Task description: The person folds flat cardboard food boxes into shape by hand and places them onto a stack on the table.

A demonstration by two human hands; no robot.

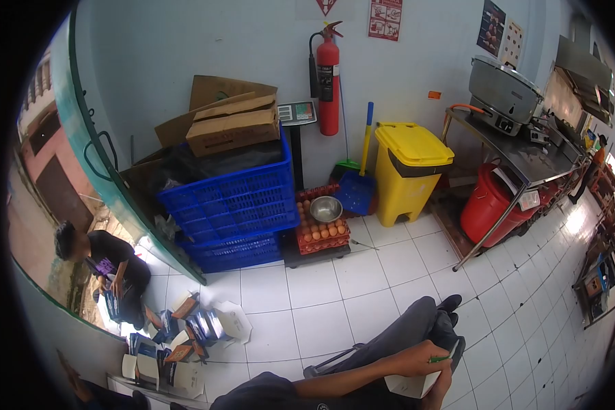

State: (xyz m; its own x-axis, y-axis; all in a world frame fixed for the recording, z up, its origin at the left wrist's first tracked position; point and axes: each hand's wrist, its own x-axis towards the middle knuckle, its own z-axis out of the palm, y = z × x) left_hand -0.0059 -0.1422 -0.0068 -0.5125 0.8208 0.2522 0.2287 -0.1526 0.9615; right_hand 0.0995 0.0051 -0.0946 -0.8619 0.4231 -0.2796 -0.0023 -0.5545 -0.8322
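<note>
At the lower right, over my dark trousers, my left hand [411, 359] is closed round a slim green object [439, 359], too small to name. Only its end shows past my fingers. Just below, my right hand [441, 385] grips the edge of a white folded-card box [411, 385] from the far side. Its fingers are partly hidden behind the card. Both hands are close together at the box, and my left forearm reaches across from the left.
Blue and white boxes [201, 328] lie scattered on the tiled floor. A person [113, 270] sits in the doorway holding a blue box. Blue crates [232, 195], egg trays [324, 236], a yellow bin [410, 178] and a metal table [519, 157] line the wall.
</note>
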